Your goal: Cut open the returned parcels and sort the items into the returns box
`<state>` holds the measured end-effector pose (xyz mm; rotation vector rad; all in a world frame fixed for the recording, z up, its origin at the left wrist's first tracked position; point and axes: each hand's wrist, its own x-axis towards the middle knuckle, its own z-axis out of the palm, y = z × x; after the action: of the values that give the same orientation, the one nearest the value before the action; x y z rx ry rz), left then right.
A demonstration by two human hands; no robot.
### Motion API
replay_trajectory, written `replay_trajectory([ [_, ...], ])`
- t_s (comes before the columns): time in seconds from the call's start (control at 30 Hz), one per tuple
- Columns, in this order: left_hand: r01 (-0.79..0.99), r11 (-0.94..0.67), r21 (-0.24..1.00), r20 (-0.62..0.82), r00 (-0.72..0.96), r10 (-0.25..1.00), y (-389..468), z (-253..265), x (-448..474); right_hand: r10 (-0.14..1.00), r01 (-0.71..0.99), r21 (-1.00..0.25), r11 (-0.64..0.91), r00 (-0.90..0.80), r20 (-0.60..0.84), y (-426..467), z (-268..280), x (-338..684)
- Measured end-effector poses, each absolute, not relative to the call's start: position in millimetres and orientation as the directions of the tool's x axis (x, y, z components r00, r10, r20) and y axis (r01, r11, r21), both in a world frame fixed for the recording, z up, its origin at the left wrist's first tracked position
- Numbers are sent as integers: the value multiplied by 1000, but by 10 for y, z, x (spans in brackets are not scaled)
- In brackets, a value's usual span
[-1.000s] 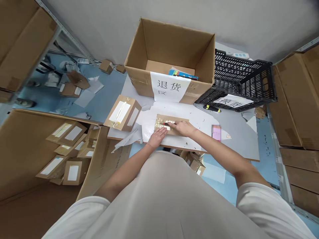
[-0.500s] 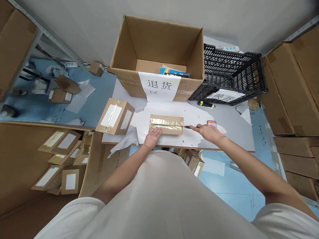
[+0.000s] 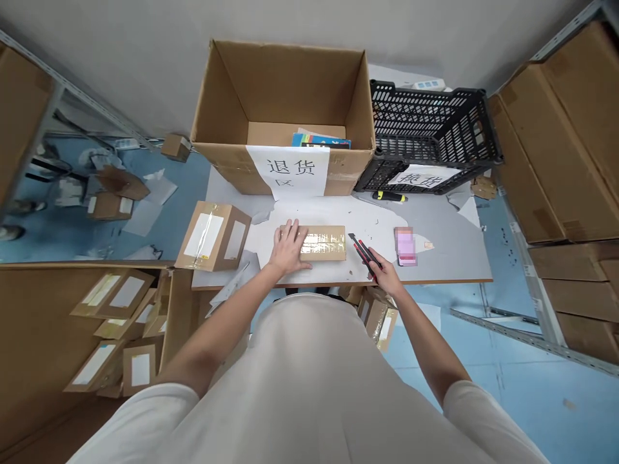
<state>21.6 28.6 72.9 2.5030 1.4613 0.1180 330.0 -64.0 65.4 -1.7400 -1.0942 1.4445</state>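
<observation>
While 1 table (image 3: 454,270) fills the middle, it bears 1 open box (image 3: 351,171) at 11 o'clock, 1 black crate (image 3: 380,171) at 2, 1 taped parcel (image 3: 326,243) at 7. Left hand (image 3: 286,250): over parcel's 9 o'clock end, fingers apart. Right hand (image 3: 385,274): at parcel's 4, fingers clamped round 1 knife (image 3: 362,251).

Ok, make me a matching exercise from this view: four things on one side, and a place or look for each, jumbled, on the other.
Things
1. box cutter
2. low taped box
3. plastic crate
4. blue item

Places or looks
A. black, with a white sign on its front
B. inside the large open carton
C. held in the right hand
D. left hand resting on its left end

Right pairs: 1-C, 2-D, 3-A, 4-B.
</observation>
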Motion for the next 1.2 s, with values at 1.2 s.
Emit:
replay_trajectory([
  [1.2, 834, -424, 354, -58, 472, 880, 445, 532, 161, 876, 124, -868, -480, 23, -481, -556, 502, 3251],
])
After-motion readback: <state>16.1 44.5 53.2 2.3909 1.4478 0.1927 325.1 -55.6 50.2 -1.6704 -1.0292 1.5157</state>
